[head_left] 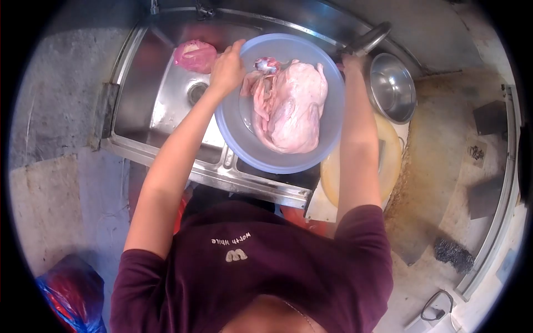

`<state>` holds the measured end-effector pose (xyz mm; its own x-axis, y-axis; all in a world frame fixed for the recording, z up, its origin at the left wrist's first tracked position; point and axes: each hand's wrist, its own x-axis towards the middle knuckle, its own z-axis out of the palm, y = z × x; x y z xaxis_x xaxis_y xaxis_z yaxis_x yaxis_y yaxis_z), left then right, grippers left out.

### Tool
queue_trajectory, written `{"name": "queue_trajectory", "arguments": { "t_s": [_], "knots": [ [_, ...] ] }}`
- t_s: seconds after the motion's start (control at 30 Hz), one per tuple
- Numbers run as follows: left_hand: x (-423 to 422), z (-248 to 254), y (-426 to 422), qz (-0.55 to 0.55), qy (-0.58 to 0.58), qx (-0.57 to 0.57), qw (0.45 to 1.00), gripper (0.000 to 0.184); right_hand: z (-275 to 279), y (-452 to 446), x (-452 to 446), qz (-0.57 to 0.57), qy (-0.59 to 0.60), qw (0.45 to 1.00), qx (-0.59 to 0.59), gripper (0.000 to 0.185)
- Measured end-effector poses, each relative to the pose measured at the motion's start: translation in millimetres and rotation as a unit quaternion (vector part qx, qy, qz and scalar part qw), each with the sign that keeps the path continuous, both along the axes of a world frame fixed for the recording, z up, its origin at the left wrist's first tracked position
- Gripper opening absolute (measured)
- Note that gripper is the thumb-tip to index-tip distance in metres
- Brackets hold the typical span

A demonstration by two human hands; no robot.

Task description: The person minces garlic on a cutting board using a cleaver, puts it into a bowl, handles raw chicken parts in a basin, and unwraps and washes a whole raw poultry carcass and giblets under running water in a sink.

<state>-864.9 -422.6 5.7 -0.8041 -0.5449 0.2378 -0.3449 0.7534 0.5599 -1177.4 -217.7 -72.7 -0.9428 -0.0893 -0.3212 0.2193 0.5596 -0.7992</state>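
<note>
A light blue basin [226, 125] sits over the right part of the sink and its edge. Inside it lies a raw, plucked whole bird [297, 108], pale pink, with a redder part at its upper left. My left hand [227, 66] is closed on the basin's upper left rim. My right hand [351, 60] is beside the upper right rim, close to a shiny metal vessel [373, 38]; its fingers are mostly hidden, so I cannot make out its grip. A pink plastic bag [196, 56] with something pale in it rests in the sink, left of my left hand.
The steel sink [161, 119] has a drain [197, 93] at its middle and a tap [205, 10] at the back. A metal bowl [393, 89] stands to the right, above a round yellowish board [391, 158]. A blue and red plastic bag [75, 294] is at lower left.
</note>
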Motion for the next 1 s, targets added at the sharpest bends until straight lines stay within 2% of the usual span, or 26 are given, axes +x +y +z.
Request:
{"name": "queue_trajectory", "arguments": {
  "t_s": [0.07, 0.13, 0.23, 0.3, 0.37, 0.43, 0.5, 0.57, 0.67, 0.77, 0.8, 0.87, 0.97, 1.0],
  "knots": [
    [1, -1, 1, 0.006, -0.002, -0.002, 1.000, 0.048, -6, -3, -5, 0.044, 0.225, 0.960, 0.161, 0.036],
    [0, 0, 1, 0.004, -0.006, -0.004, 1.000, 0.047, -14, 2, -4, 0.065, 0.310, 0.926, 0.207, 0.037],
    [0, 1, 1, 0.007, -0.005, -0.013, 1.000, 0.046, 19, 8, 24, 0.092, 0.262, 0.952, 0.128, 0.040],
    [-1, 1, 2, 0.010, -0.003, -0.020, 1.000, 0.046, 75, 0, 96, 0.145, 0.247, 0.953, 0.098, 0.042],
    [-2, 0, 2, 0.008, -0.004, -0.027, 1.000, 0.045, 61, -8, 149, 0.211, 0.353, 0.911, 0.034, 0.047],
    [1, 1, 2, 0.012, -0.008, -0.008, 1.000, 0.048, 26, -8, 176, 0.372, 0.415, 0.827, 0.076, 0.052],
    [1, 3, 4, 0.014, -0.021, 0.004, 1.000, 0.049, 31, 8, 209, 0.407, 0.353, 0.840, 0.066, 0.060],
    [-2, 3, 1, 0.021, -0.043, 0.009, 0.999, 0.049, 36, 33, 248, 0.436, 0.333, 0.827, 0.123, 0.068],
    [0, -1, 1, 0.017, -0.016, 0.007, 1.000, 0.049, 35, 65, 281, 0.459, 0.308, 0.827, 0.101, 0.072],
    [0, -4, -2, 0.000, -0.014, 0.001, 1.000, 0.050, 38, 48, 240, 0.481, 0.341, 0.788, 0.179, 0.069],
    [-1, -4, -5, -0.006, 0.001, -0.007, 1.000, 0.049, 32, 34, 217, 0.460, 0.357, 0.789, 0.196, 0.062],
    [0, -6, -4, -0.019, 0.024, -0.018, 0.999, 0.049, 21, 12, 169, 0.420, 0.383, 0.810, 0.148, 0.055],
    [0, -5, -5, -0.020, 0.024, -0.014, 0.999, 0.049, 43, -7, 126, 0.506, 0.166, 0.829, 0.171, 0.051],
    [2, -3, -3, -0.009, 0.009, -0.016, 1.000, 0.049, 40, -8, 131, 0.466, 0.173, 0.858, 0.132, 0.051]
  ]
}}
